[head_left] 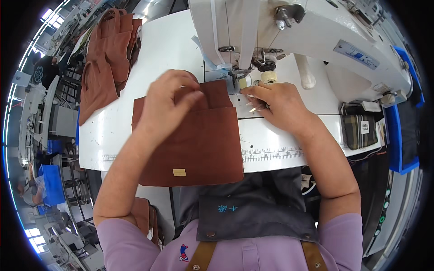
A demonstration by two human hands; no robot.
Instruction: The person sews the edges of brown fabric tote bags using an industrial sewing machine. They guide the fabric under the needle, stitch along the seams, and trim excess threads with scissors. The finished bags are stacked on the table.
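A reddish-brown bag lies flat on the sewing machine's white table, its lower end overhanging the front edge. It bears a small gold-coloured tag, and its upper right corner reaches the presser foot. Above the bag's upper part is my left hand, fingers curled and slightly blurred; whether they pinch anything is unclear. Part of a brown handle shows behind those fingers. My right hand is just right of the needle area, closed around small metal thread snips whose pointed blades stick out below the fingers.
More brown bags lie piled at the table's far left. The machine head spans the far right. A folded checked cloth piece sits at the right edge, beside a blue bin. Brown pieces hang below my left arm.
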